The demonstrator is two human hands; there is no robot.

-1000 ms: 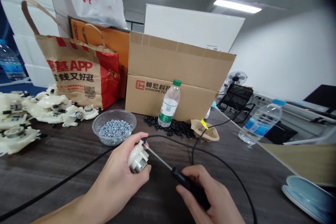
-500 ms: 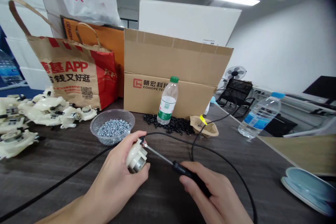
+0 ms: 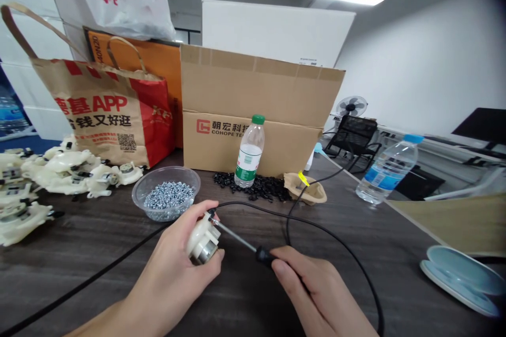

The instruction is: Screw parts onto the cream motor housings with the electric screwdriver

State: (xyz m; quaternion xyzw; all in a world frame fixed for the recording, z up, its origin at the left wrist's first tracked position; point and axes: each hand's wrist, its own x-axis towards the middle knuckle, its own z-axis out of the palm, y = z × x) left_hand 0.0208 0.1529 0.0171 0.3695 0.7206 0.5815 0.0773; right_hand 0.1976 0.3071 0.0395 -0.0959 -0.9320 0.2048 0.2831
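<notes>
My left hand [image 3: 174, 263] is closed around a cream plastic part with a silver motor [image 3: 203, 242], fingers over its top and thumb below. A small black piece [image 3: 212, 214] sits at the part's upper right corner, by my fingertip. My right hand [image 3: 316, 284] grips a screwdriver [image 3: 239, 238] by its black handle. The metal shaft points up and left, and its tip meets the part beside the black piece. Whether a screw sits under the tip is too small to tell. Behind my left hand stands a clear plastic bowl [image 3: 138, 197] of silver screws [image 3: 169, 197].
Several cream assemblies [image 3: 67, 168] lie at left. A green-capped bottle [image 3: 248, 160] stands among black pieces [image 3: 269, 188], near a cardboard tray [image 3: 316, 193]. Black cable [image 3: 332, 231] crosses the table. Farther right are a blue-capped bottle [image 3: 385, 174] and an open pale-blue case [image 3: 462, 281]. Boxes [image 3: 261, 84] stand behind.
The view has shifted slightly, so most things sit a little farther left. My right hand's fingers have moved along the screwdriver handle, with its tip still at the part. My left hand keeps its hold.
</notes>
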